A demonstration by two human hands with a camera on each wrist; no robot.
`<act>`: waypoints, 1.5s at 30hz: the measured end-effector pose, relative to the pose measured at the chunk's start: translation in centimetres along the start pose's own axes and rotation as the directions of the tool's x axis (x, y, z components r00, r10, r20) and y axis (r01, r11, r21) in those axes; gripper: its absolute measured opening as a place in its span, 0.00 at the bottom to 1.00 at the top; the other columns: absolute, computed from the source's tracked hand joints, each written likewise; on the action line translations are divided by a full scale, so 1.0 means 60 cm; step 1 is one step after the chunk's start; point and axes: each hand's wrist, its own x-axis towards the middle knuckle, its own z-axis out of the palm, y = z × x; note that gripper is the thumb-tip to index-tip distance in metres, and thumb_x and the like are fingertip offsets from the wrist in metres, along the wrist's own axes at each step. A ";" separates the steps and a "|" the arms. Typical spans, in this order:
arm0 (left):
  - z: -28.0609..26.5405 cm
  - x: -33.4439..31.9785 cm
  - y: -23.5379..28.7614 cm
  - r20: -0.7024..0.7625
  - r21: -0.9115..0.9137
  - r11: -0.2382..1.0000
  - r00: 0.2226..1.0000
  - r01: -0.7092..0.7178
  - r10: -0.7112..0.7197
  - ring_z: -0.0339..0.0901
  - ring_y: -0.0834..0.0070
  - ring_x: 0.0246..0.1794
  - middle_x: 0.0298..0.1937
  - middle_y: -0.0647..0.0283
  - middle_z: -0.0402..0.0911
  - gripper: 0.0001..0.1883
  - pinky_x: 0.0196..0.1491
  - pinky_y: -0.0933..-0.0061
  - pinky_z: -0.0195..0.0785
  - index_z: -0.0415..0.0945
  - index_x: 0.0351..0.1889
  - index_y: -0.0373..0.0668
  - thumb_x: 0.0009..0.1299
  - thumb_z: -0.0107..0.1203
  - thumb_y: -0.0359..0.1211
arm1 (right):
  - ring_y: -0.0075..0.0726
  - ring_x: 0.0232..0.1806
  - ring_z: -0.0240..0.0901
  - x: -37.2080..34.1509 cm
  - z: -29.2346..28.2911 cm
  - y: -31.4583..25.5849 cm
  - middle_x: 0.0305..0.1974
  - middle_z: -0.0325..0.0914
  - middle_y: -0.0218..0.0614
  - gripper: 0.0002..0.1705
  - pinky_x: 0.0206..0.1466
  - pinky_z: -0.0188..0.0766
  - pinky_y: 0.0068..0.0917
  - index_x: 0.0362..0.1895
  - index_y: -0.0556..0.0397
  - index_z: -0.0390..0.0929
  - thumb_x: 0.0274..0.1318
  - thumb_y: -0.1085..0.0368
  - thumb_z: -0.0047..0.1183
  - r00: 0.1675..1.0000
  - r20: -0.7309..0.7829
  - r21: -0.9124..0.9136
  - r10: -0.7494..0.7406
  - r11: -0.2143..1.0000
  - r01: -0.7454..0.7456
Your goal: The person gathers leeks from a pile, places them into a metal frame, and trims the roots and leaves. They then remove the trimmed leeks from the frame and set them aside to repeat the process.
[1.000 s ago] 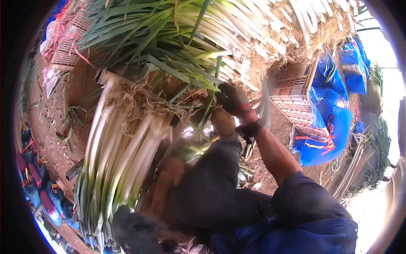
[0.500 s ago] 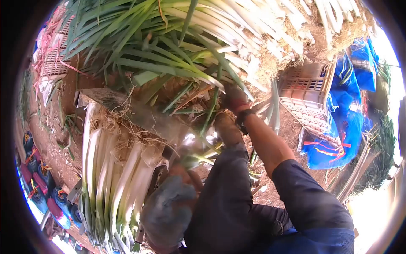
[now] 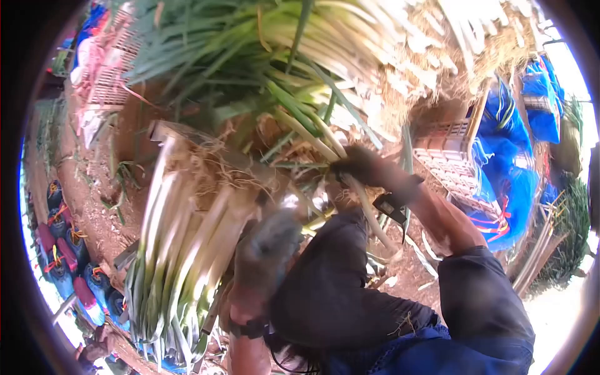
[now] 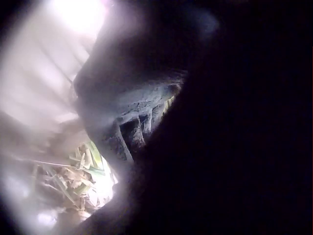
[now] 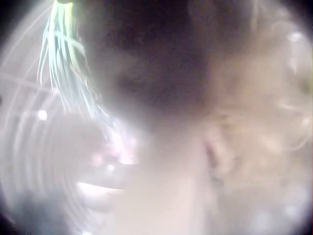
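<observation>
My gloved right hand (image 3: 369, 169) grips a leek (image 3: 375, 219) whose pale shank runs down past the palm, while green and white leek stalks (image 3: 306, 128) stick out above the fingers. Over by the knee is my gloved left hand (image 3: 269, 247), blurred, beside a bundle of leeks (image 3: 181, 231). Loosely bent glove fingers (image 4: 132, 132) show in the dark left wrist view, with no held thing visible. The bundle lies on a low metal stand (image 3: 165, 131), roots against its upper plate. A large leek pile (image 3: 337, 37) spreads ahead of both hands.
A pale plastic crate (image 3: 440, 153) with blue mesh bags (image 3: 509, 181) stands right of the pile. Another crate (image 3: 112, 75) with pink strings is at the far left. Tied blue and purple bundles (image 3: 69, 256) line the left edge. Leaf scraps lie on the soil (image 3: 415, 265).
My right hand has drawn back from the pile's edge with leek stalks in its grip. The left hand has risen from the lower left to beside the knee.
</observation>
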 end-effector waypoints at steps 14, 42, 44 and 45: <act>0.060 -0.161 0.047 0.038 -0.523 0.851 0.996 -0.046 0.078 0.76 0.55 0.59 0.59 0.47 0.76 0.36 0.59 0.52 0.75 0.57 0.73 0.32 0.75 0.56 0.45 | 0.32 0.27 0.77 -0.403 -0.004 -0.206 0.36 0.82 0.40 0.16 0.30 0.74 0.32 0.47 0.61 0.81 0.68 0.60 0.53 0.814 0.155 -0.086 -0.561 0.813 0.576; 0.050 -0.213 0.101 -0.312 -0.917 -0.059 0.615 -0.395 0.724 0.78 0.60 0.57 0.60 0.58 0.79 0.26 0.62 0.54 0.72 0.70 0.65 0.42 0.74 0.58 0.44 | 0.34 0.47 0.78 -0.748 0.100 -0.265 0.48 0.79 0.43 0.53 0.54 0.75 0.36 0.76 0.56 0.54 0.47 0.74 0.69 0.895 -0.139 -0.485 -0.424 0.817 0.312; -0.046 -0.273 0.124 -0.495 -0.795 -0.107 0.538 -0.597 0.682 0.77 0.61 0.58 0.61 0.58 0.78 0.28 0.62 0.50 0.71 0.71 0.65 0.43 0.71 0.61 0.47 | 0.40 0.58 0.77 -0.671 0.106 -0.332 0.58 0.78 0.47 0.49 0.61 0.71 0.36 0.74 0.56 0.60 0.48 0.71 0.71 0.826 -0.127 -0.633 -0.550 0.686 0.360; -0.104 -0.318 0.122 -0.550 -0.675 -0.055 0.452 -0.735 0.703 0.75 0.61 0.60 0.62 0.60 0.78 0.30 0.64 0.49 0.69 0.72 0.65 0.46 0.70 0.63 0.49 | 0.42 0.61 0.75 -0.607 0.086 -0.350 0.59 0.77 0.49 0.46 0.62 0.71 0.36 0.72 0.57 0.62 0.49 0.69 0.71 0.807 -0.002 -0.641 -0.590 0.620 0.452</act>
